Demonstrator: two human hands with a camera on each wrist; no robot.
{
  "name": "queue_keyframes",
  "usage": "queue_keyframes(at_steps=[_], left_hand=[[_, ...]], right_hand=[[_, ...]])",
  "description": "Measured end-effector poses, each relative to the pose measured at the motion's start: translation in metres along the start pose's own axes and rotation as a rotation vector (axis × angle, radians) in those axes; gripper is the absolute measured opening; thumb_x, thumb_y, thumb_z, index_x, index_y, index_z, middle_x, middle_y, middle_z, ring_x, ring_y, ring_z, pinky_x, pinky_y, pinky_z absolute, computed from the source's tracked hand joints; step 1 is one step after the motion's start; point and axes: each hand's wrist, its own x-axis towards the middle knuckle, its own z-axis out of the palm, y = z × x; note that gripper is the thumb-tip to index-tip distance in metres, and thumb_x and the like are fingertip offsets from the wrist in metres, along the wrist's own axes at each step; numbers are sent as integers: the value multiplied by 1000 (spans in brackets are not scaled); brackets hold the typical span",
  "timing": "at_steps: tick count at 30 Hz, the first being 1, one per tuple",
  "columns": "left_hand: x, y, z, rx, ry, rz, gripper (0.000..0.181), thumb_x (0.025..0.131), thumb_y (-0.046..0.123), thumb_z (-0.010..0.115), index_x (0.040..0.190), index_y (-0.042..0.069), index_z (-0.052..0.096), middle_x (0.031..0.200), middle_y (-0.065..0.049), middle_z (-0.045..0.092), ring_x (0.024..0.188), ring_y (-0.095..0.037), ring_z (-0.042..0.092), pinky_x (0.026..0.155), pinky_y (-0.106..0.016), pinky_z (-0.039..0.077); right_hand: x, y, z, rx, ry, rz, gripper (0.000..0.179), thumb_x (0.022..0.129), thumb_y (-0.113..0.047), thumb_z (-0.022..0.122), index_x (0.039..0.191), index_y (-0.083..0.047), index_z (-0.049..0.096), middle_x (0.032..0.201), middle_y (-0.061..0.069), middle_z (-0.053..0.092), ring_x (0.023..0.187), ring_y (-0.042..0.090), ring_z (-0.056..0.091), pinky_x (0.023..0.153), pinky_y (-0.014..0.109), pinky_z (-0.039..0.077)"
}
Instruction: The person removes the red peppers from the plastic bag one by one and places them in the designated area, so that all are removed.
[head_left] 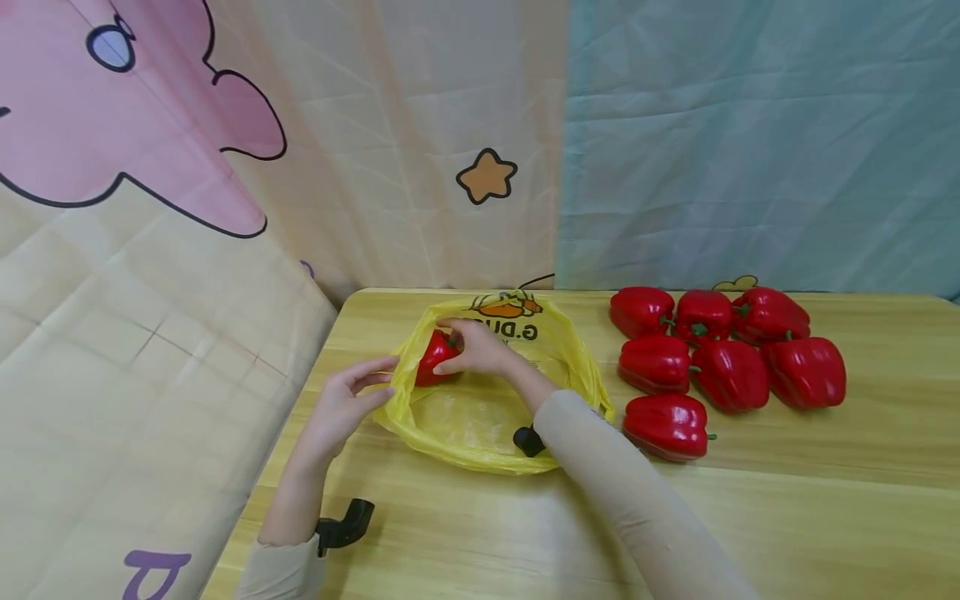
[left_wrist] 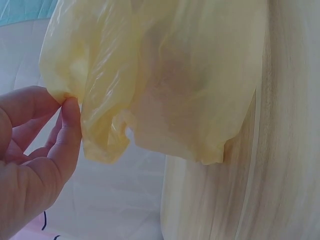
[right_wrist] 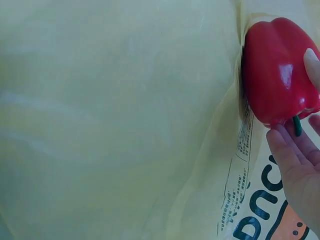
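A yellow plastic bag [head_left: 465, 425] with dark print stands on the table, its mouth spread wide. My left hand [head_left: 337, 408] is at the bag's left rim, and in the left wrist view its thumb and fingers pinch a fold of the yellow film [left_wrist: 175, 95]. Inside the bag's left part, my right hand [head_left: 483, 346] holds a red bell pepper [head_left: 429, 360]. The right wrist view shows the thumb on the side of the pepper [right_wrist: 272, 70] and fingers beneath its green stem end, close to the bag wall.
Several red bell peppers lie in rows to the right of the bag, the nearest pepper [head_left: 665, 427] close to my right sleeve. A patterned curtain [head_left: 675, 150] hangs behind the wooden table [head_left: 825, 517]. Black camera mounts [head_left: 347, 523] sit on the wrists.
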Motion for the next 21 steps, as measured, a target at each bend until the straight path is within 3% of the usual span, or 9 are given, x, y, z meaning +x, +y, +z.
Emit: queue_keyframes(at_steps=[10,21], left_hand=[[1,2,1,-11,5,-7,40,86,-6,59,126,-7,53,131,-20,49,107,-28,53,75,-19,51],[1,1,-1,-6,19,-6,40,85,-7,59,125,-7,54,130,-19,50,101,-16,55,75,-19,51]], right_hand=[[-3,-4,-4,-89,-2,4,72,71,-27,82,132,-6,50,106,8,59,94,18,51,81,26,46],[-13,-13,-11,-179,-36,-37,66,70,-30,82,125,-5,55,99,8,59,90,20,51,80,28,46]])
